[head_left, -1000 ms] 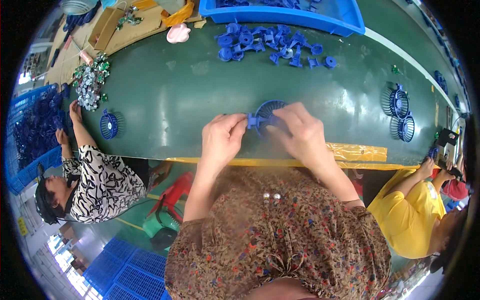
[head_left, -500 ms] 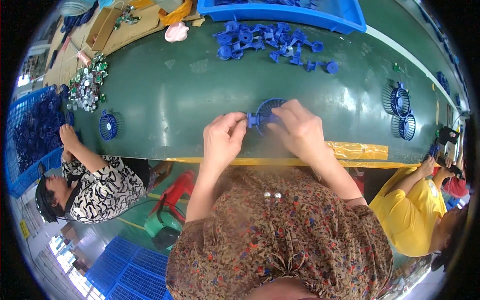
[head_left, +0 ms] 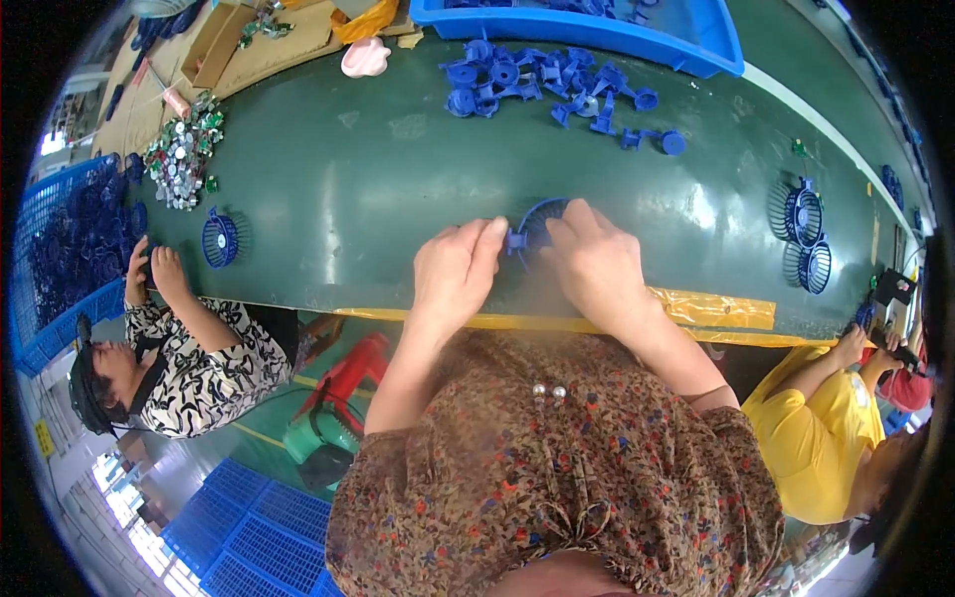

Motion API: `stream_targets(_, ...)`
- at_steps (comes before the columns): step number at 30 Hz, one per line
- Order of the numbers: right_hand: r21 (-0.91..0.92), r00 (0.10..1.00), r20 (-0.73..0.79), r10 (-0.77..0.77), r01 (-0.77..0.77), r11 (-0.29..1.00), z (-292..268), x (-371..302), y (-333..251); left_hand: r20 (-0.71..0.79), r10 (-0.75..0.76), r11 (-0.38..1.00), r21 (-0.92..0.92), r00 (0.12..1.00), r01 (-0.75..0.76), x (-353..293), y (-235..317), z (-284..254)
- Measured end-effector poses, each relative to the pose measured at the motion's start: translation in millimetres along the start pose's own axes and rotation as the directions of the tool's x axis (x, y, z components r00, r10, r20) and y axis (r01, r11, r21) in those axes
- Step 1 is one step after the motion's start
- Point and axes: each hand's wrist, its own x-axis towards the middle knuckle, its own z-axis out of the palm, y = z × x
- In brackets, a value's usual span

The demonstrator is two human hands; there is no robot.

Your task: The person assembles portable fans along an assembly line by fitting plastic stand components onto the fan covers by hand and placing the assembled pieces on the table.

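Over the near part of the green table, a round blue slatted fan cage (head_left: 543, 213) is between my hands. My right hand (head_left: 599, 267) is closed on its right side, with the fingers hiding much of the cage. On its left a small blue plastic neck piece (head_left: 516, 242) sticks out. My left hand (head_left: 456, 274) is closed with thumb and fingertips pinching the outer end of this piece. Whether the neck is fully joined to the cage cannot be seen. Farther off lies a pile of small blue plastic parts (head_left: 545, 76) with round discs and stems.
A blue tray (head_left: 587, 30) stands at the far edge. Small metal and green parts (head_left: 184, 149) are heaped at left, near another fan cage (head_left: 219, 239). Two more cages (head_left: 804, 214) stand at right. Co-workers sit on both sides. A pink dish (head_left: 365, 58) lies far left.
My left fingers have shifted to a more upright pinch at the neck piece, while the right hand stays on the cage. The left co-worker's hands have moved. The view has shifted slightly.
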Motion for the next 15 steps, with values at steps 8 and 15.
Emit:
stream_targets(8,0.099,0.998,-0.057,0.009,-0.003,0.995,-3.1,3.8,-2.3,-0.221,0.173,0.978,0.157,0.96,-0.14,3.2,0.6,28.5)
stream_targets(15,0.297,0.995,-0.1,-0.005,0.034,0.954,-2.3,-3.2,2.3,-0.052,0.203,0.971,-0.121,0.978,-0.208,10.9,-7.1,7.4)
